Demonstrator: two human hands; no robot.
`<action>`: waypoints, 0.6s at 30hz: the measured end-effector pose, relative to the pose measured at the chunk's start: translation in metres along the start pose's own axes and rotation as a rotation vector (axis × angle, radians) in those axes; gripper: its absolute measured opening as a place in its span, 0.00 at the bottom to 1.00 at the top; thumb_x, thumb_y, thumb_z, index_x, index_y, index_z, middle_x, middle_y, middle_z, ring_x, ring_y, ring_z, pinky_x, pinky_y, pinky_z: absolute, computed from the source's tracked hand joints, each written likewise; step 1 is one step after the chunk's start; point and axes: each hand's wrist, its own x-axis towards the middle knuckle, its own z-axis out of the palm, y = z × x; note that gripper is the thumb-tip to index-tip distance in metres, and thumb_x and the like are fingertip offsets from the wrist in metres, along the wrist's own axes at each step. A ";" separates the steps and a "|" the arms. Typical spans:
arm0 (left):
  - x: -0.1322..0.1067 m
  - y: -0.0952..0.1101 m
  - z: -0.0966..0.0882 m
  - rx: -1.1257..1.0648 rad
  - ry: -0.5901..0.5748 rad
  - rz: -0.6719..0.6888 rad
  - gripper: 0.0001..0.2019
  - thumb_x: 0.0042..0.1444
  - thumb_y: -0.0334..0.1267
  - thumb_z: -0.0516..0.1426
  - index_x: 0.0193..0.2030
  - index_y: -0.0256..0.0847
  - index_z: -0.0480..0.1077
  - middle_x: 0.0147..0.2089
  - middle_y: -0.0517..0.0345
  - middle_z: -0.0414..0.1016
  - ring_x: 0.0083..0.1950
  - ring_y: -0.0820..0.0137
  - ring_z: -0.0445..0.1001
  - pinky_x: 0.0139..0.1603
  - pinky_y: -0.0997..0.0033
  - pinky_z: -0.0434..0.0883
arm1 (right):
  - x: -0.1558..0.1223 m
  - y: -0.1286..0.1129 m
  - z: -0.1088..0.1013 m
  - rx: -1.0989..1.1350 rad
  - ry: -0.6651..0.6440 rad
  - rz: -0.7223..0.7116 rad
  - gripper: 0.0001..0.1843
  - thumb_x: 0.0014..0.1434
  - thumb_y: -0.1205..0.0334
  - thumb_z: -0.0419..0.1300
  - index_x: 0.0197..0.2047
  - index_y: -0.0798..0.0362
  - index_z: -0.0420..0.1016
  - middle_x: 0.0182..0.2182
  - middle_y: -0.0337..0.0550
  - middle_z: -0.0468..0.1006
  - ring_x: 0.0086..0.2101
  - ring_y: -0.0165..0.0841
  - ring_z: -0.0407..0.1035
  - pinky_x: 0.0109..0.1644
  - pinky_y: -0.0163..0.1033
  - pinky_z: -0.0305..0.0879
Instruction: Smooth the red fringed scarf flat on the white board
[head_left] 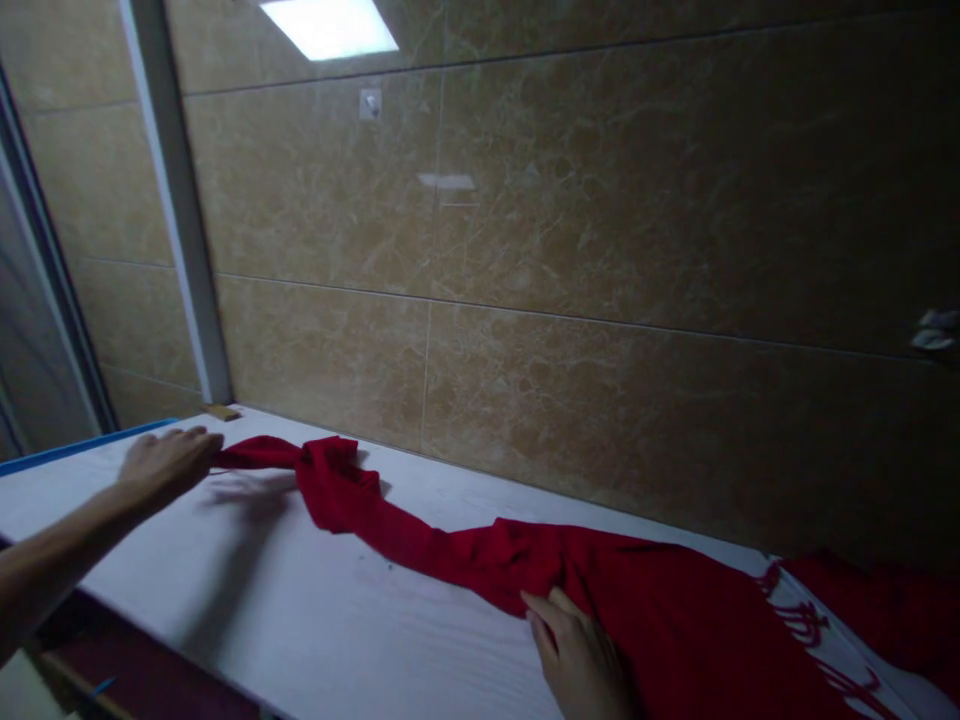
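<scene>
A long red scarf (450,545) with a fringed end lies stretched across a white table (300,620), bunched in its left part. My left hand (171,462) reaches out to the scarf's far left end and grips it, fingers closed over the cloth. My right hand (581,655) lies flat on the wide part of the scarf near the front edge, fingers stretched out and pressing it down.
A brown marble-tiled wall (600,250) runs right behind the table. A grey door frame (180,230) stands at the left. More red cloth (892,610) lies at the far right. A blue strip (75,447) edges the table's left end.
</scene>
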 end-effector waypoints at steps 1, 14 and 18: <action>0.001 0.003 0.000 0.014 -0.007 -0.009 0.21 0.64 0.31 0.42 0.52 0.29 0.73 0.53 0.40 0.76 0.52 0.52 0.75 0.50 0.55 0.72 | -0.002 -0.001 -0.002 -0.004 0.010 -0.020 0.22 0.69 0.67 0.50 0.57 0.44 0.80 0.43 0.45 0.81 0.40 0.36 0.77 0.40 0.36 0.69; -0.134 0.214 0.030 -0.843 -0.060 0.575 0.13 0.64 0.46 0.51 0.38 0.46 0.74 0.41 0.54 0.76 0.39 0.65 0.78 0.39 0.69 0.71 | -0.010 -0.047 -0.015 0.329 -0.032 -0.194 0.16 0.59 0.79 0.62 0.42 0.47 0.79 0.42 0.37 0.79 0.43 0.35 0.72 0.50 0.39 0.64; -0.127 0.238 0.022 -0.717 -0.111 0.586 0.08 0.61 0.45 0.57 0.41 0.47 0.76 0.45 0.55 0.77 0.43 0.63 0.78 0.40 0.69 0.70 | -0.011 -0.049 -0.023 0.517 -0.087 -0.109 0.10 0.62 0.74 0.63 0.41 0.48 0.80 0.43 0.38 0.78 0.43 0.32 0.74 0.49 0.34 0.66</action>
